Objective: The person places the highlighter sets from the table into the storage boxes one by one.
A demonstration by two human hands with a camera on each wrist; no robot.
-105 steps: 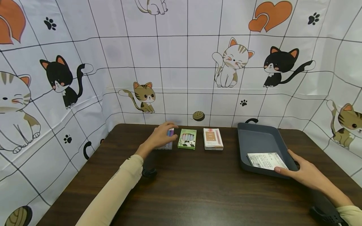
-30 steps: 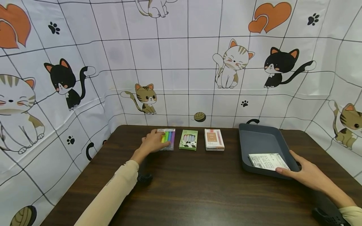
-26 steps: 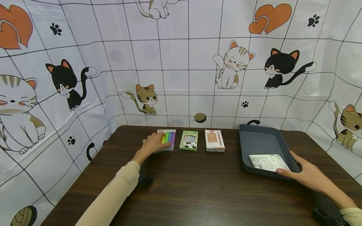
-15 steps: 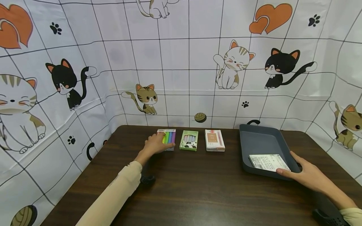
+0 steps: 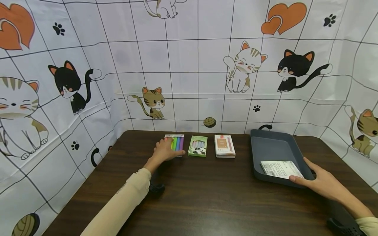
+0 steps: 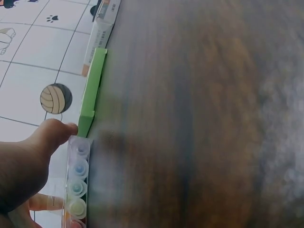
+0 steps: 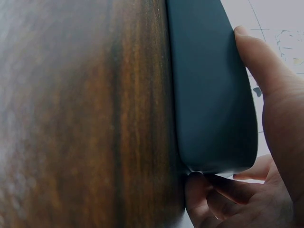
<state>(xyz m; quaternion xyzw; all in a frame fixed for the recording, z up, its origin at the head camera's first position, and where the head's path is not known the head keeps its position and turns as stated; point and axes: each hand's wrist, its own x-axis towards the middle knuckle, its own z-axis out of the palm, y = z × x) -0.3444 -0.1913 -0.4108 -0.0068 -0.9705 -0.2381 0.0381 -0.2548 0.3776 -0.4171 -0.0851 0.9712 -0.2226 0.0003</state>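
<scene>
A clear pack of highlighters (image 5: pixel 177 144) in green, blue and purple lies at the table's back left. My left hand (image 5: pixel 164 151) spans it, thumb at its right edge and fingers over its left part; in the left wrist view the pens' round ends (image 6: pixel 78 168) face the camera, with a fingertip at the pack's far end. My right hand (image 5: pixel 322 180) grips the dark grey tray (image 5: pixel 271 144) by its near right corner, thumb on the rim and the other fingers curled at the outer wall. A white printed packet (image 5: pixel 282 169) lies inside the tray.
Right of the highlighters, a green box of pens with an animal picture (image 5: pixel 198 146) lies flat, then a white box with an orange square (image 5: pixel 224 146). The brown wooden table (image 5: pixel 212 196) meets a cat-print curtain (image 5: pixel 198 59) at the back and sides.
My left hand has come down onto the highlighters from above; its thumb has slid right, to the pack's right edge. My right hand, the tray and the packet stay in place.
</scene>
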